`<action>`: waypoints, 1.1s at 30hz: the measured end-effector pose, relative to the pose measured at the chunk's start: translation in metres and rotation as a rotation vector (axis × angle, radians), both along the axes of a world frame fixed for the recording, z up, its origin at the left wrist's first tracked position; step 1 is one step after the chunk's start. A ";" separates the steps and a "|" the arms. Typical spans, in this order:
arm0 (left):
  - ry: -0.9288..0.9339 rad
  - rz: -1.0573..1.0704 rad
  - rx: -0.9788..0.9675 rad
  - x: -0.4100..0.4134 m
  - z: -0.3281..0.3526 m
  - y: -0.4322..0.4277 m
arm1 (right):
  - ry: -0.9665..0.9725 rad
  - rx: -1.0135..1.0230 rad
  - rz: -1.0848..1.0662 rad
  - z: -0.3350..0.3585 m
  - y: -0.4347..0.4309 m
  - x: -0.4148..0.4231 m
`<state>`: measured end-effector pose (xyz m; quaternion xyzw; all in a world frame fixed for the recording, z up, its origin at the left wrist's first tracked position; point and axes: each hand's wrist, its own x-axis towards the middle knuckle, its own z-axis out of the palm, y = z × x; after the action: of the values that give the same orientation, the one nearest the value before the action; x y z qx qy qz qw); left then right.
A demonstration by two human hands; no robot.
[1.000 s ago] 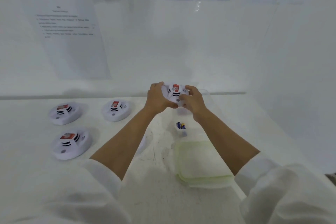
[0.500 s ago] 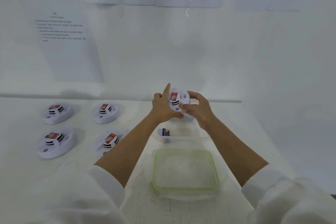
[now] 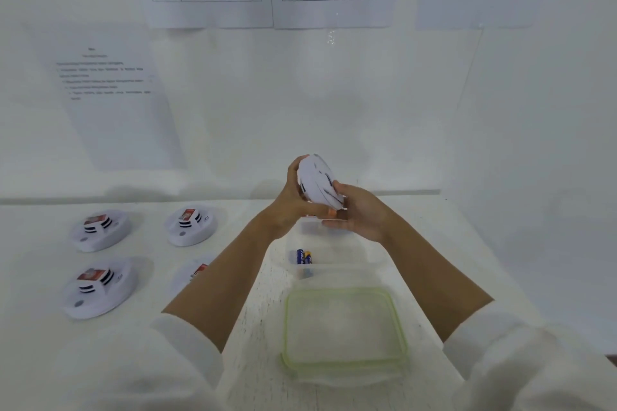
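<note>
Left hand [image 3: 293, 200] cups smoke detector's [image 3: 317, 182] face, right hand [image 3: 359, 213] pinches lower rim; disc stands on edge, base turned toward right hand.

White smoke detector [image 3: 317, 182], blue and yellow batteries [image 3: 303, 257], green-rimmed lid [image 3: 345, 332].

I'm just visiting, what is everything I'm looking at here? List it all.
held smoke alarm: one, white, tilted on edge above the table, between both hands.
other smoke alarms: four, white with red labels, table's left side; one partly hidden.
batteries: two, blue and yellow, inside the clear box.
clear box: one, see-through, mid-table.
lid: one, clear, green rim, nearest the person.
paper sheets: four, white, on the wall.
table: one, white.
left hand: grips the alarm's back.
right hand: holds its rim.
</note>
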<state>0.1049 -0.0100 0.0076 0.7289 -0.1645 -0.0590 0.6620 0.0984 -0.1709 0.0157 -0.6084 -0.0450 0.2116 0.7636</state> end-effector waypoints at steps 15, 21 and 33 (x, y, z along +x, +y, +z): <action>-0.182 0.054 0.071 -0.002 -0.015 0.006 | -0.237 -0.346 -0.189 0.000 -0.001 -0.006; -0.170 0.003 0.071 0.002 -0.015 0.007 | -0.811 -1.083 -0.070 0.016 -0.001 -0.002; -0.181 0.009 0.120 0.007 -0.017 0.014 | -1.010 -1.335 0.065 0.031 0.008 0.010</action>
<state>0.1124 0.0040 -0.0094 0.7704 -0.2164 0.0004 0.5997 0.1083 -0.1631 0.0469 -0.9528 -0.2643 -0.0824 0.1245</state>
